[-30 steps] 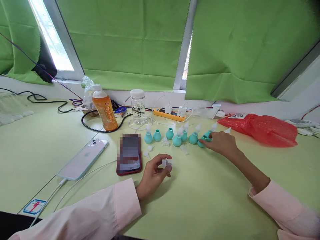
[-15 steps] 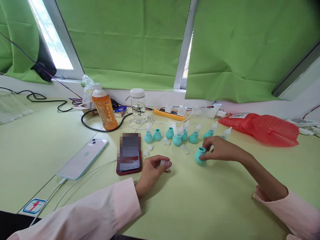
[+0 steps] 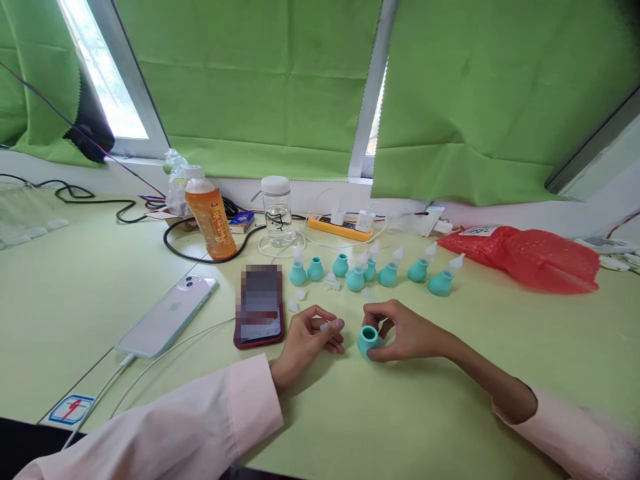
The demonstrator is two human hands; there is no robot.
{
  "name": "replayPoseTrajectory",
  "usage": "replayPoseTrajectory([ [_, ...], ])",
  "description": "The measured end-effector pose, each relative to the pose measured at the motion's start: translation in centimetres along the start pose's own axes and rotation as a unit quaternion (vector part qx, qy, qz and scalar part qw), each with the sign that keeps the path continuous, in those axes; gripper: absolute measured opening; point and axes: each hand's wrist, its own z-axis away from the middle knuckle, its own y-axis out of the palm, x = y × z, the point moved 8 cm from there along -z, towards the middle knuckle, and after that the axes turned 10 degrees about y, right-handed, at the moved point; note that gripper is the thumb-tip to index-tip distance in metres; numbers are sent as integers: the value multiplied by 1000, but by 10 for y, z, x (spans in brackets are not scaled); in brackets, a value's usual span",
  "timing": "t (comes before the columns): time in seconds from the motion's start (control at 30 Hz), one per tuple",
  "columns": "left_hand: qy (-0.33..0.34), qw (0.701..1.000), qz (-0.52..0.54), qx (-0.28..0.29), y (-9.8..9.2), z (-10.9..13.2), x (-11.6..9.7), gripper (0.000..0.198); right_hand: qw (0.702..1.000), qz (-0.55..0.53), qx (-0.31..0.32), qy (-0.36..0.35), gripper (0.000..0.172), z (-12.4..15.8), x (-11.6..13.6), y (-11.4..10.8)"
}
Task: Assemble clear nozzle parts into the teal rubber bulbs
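My right hand (image 3: 407, 330) grips a teal rubber bulb (image 3: 367, 341) by its side, its round mouth facing up. To the left of it, my left hand (image 3: 313, 337) is closed on a small translucent piece (image 3: 324, 326), mostly hidden by the fingers; it resembles the clear nozzle tips nearby. Behind the hands stand several teal bulbs, some fitted with pointed clear tips, like the bulb (image 3: 441, 283) at the right end. Others have bare mouths, such as the bulb (image 3: 315, 269) on the left. Loose clear tips (image 3: 331, 281) lie among them.
A phone with a red case (image 3: 259, 307) lies beside my left hand, a pale phone (image 3: 170, 317) farther left. Behind stand an orange drink bottle (image 3: 211, 220), a clear water bottle (image 3: 277, 217) and an orange power strip (image 3: 340, 227). A red plastic bag (image 3: 525, 257) lies at right.
My right hand has brought the teal bulb leftward and nearer to me, close to my left hand. The left hand has stayed in place, its fingers shifting slightly around the clear piece.
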Motion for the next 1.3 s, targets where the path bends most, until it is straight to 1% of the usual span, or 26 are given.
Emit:
replayPoseTrajectory([
  [0.13,87,994,-66,8,-2,-1,-13,26,999,-13,-10,-28,21,-1,7,4],
  [0.23,148,975,-162,21,1,2,-23,32,998,9,-14,-53,21,-1,12,7],
  [0.3,176,962,-208,35,4,6,-27,27,997,30,-27,-67,21,-1,14,6],
  [0.33,182,960,-210,34,5,7,-28,24,996,42,-37,-71,20,0,14,6],
  [0.37,178,964,-195,30,5,8,-28,22,994,57,-48,-74,18,0,14,5],
  [0.43,150,981,-123,10,2,7,-24,24,990,96,-73,-79,13,0,15,4],
  [0.5,122,992,-41,-5,0,5,-19,31,981,136,-107,-84,11,1,15,2],
  [0.57,107,994,5,-6,1,3,-16,36,974,161,-136,-86,11,2,15,1],
  [0.67,101,995,15,19,6,3,-13,32,968,167,-165,-87,8,3,15,0],
  [0.73,100,994,15,31,8,4,-12,28,965,164,-181,-92,9,4,15,0],
  [0.8,100,994,13,30,8,4,-11,26,965,163,-181,-100,11,4,16,4],
  [0.9,86,996,-16,19,4,3,-7,26,968,161,-162,-105,12,4,16,11],
  [1.0,68,995,-68,14,0,0,-2,25,969,146,-172,-105,14,7,18,12],
  [1.07,73,990,-120,15,-2,-2,-2,28,969,131,-182,-103,13,8,21,13],
  [1.13,87,980,-180,20,-3,-3,-3,31,970,122,-187,-95,11,9,22,14],
  [1.2,106,963,-248,23,-3,-3,-7,34,970,125,-192,-85,8,10,22,16],
  [1.3,124,939,-320,20,-3,-1,-12,36,964,158,-205,-68,4,9,20,20],
])
